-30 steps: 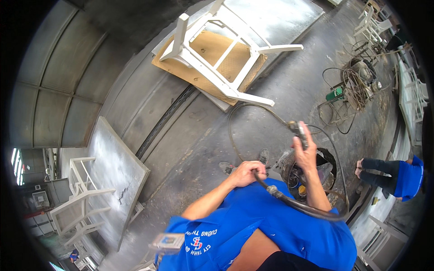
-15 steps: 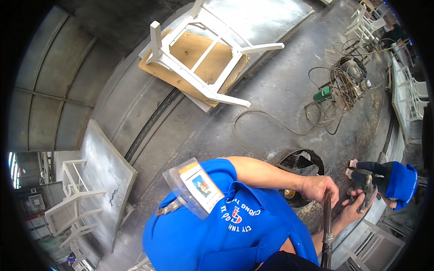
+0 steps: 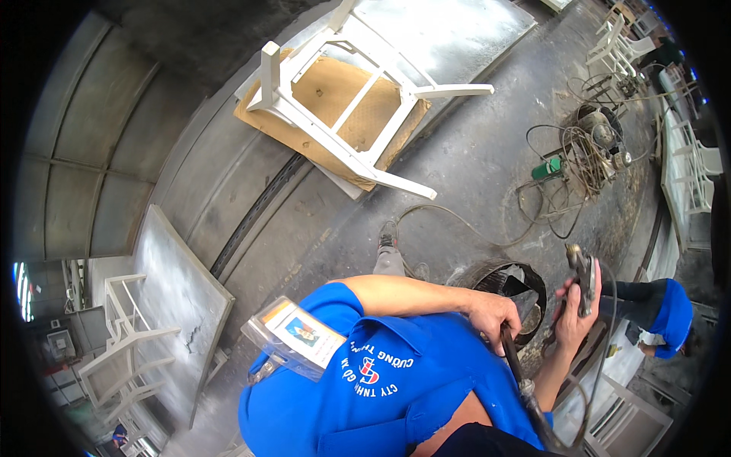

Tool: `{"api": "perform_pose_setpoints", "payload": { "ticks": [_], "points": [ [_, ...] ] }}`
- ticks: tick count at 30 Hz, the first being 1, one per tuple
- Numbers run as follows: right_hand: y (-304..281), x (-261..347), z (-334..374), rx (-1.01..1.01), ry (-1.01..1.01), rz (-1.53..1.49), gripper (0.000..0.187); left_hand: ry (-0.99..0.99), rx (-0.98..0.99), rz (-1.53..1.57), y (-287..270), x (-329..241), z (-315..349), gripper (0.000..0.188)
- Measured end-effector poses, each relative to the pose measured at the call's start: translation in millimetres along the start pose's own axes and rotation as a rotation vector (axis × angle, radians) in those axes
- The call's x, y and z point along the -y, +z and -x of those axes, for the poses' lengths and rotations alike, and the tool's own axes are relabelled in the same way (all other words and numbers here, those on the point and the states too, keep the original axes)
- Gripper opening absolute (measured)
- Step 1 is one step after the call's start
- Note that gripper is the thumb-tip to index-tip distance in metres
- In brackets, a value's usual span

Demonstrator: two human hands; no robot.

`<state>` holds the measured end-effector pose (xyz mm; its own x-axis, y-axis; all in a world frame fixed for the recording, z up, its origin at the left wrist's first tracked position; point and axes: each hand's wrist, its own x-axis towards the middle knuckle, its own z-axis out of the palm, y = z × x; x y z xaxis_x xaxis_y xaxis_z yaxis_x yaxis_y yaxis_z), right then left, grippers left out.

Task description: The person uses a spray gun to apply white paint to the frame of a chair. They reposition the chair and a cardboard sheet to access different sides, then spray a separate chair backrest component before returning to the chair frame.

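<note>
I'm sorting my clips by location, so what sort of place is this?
Probably a furniture-finishing workshop: a white chair frame rests on brown cardboard, there's a tangle of hoses, and your right hand holds what looks like a spray gun.

Left side: panelled grey-brown metal wall (image 3: pixel 68 206), below it a broad pale-grey flat panel (image 3: pixel 186 305) with a dark crack-like mark; white-framed chair with greyish seat (image 3: pixel 129 346) overlaps its edge. Dark slotted metal strip (image 3: pixel 263 209) runs along scuffed grey floor (image 3: pixel 472 152). Floor, right of centre: dark open-topped round container (image 3: pixel 542 289), dirty rim, black sheet-like stuff inside. Farther up, green cylinder (image 3: pixel 547 168) beside a brown-black tangle of hoses (image 3: pixel 586 160). Far right: co-worker in blue top and dark trousers (image 3: pixel 671 320); white chairs (image 3: pixel 689 164) above, another pale chair frame (image 3: pixel 636 419) below.
</note>
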<state>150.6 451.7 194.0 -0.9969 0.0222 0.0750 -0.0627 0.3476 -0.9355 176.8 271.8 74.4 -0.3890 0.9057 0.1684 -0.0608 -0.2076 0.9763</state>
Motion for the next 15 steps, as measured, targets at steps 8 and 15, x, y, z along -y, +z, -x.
{"api": "perform_pose_setpoints", "payload": {
  "ticks": [8,15],
  "points": [
    [83.1,45.2,-44.8,0.028,0.037,0.22,0.057,0.041,-0.048,0.133,-66.7,-23.9,75.7,0.022],
    [90.0,54.9,-33.6,-0.061,0.104,0.284,0.057,0.004,-0.032,-0.018,-92.0,-48.1,97.9,0.019]
  ]
}}
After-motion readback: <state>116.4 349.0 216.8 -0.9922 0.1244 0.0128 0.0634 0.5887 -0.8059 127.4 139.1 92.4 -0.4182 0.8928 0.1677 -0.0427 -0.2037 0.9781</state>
